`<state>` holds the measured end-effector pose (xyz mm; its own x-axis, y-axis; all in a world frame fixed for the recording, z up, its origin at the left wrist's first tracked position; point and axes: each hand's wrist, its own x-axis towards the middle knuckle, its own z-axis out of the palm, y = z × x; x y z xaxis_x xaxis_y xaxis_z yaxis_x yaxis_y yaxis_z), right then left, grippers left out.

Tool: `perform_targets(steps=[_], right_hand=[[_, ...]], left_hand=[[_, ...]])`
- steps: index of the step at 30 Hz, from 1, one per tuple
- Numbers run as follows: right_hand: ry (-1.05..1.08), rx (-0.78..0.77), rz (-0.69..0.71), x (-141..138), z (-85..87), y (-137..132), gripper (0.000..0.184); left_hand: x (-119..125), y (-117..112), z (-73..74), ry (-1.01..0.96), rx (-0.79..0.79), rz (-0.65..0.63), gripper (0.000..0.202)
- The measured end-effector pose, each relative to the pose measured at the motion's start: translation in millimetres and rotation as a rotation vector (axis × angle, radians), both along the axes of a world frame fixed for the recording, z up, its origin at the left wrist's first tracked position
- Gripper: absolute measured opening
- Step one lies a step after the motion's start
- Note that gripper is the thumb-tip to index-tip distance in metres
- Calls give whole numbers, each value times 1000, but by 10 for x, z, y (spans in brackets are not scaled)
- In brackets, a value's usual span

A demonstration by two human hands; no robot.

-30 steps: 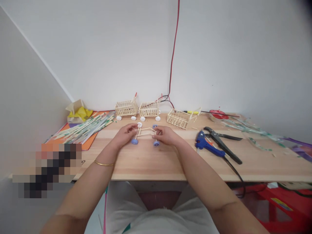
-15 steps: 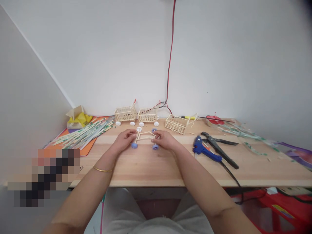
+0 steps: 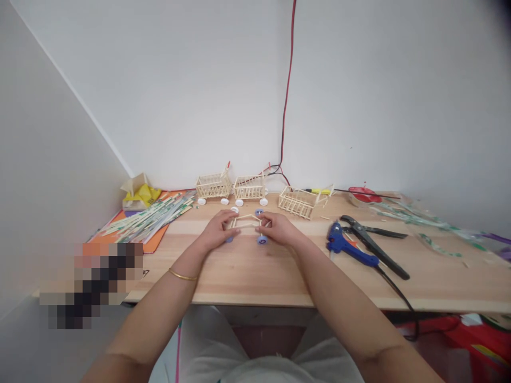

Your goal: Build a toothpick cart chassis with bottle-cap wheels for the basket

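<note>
Between my hands stands a small chassis of thin wooden sticks [image 3: 245, 225], with wheels at its corners. A blue wheel [image 3: 262, 240] shows at its near right, and a white wheel [image 3: 235, 211] at the far left. My left hand [image 3: 219, 230] grips the left end, its fingers curled and partly covering the near left wheel. On the right end, my right hand [image 3: 278, 229] closes thumb and fingers around the sticks. Behind it are two wheeled stick carts, a left cart [image 3: 213, 186] and a middle cart [image 3: 249, 188]. A third stick basket [image 3: 297, 202] lies tilted to the right.
A blue glue gun [image 3: 351, 247] and black-handled cutters [image 3: 377, 247] lie right of my hands. Stick bundles [image 3: 155, 215] rest on orange sheets at left, near a yellow packet [image 3: 143, 197]. A red dish [image 3: 365, 194] and plastic wrappers [image 3: 431, 221] occupy the back right.
The view has shifted, so everything appears slightly farther right. My left hand has moved in closer on the chassis, now covering more of its near left wheel. The right hand keeps its hold.
</note>
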<state>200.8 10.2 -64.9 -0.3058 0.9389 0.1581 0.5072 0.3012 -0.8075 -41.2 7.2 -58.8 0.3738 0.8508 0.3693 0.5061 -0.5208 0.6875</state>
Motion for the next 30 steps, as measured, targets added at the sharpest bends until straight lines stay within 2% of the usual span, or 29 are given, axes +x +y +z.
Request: perform_targets(steps=[10, 14, 17, 23, 30], right_hand=[[32, 49, 3, -23, -28, 6, 37], [27, 54, 19, -32, -53, 2, 39], [28, 45, 36, -39, -40, -11, 38], [19, 35, 21, -35, 0, -25, 41], [11, 27, 25, -29, -42, 16, 43]], left_hand=[[183, -32, 53, 163, 362, 126, 38], [243, -57, 78, 283, 348, 127, 43], [248, -39, 151, 362, 327, 100, 41], [293, 126, 297, 393, 208, 12, 46], [377, 223, 229, 313, 169, -80, 35]])
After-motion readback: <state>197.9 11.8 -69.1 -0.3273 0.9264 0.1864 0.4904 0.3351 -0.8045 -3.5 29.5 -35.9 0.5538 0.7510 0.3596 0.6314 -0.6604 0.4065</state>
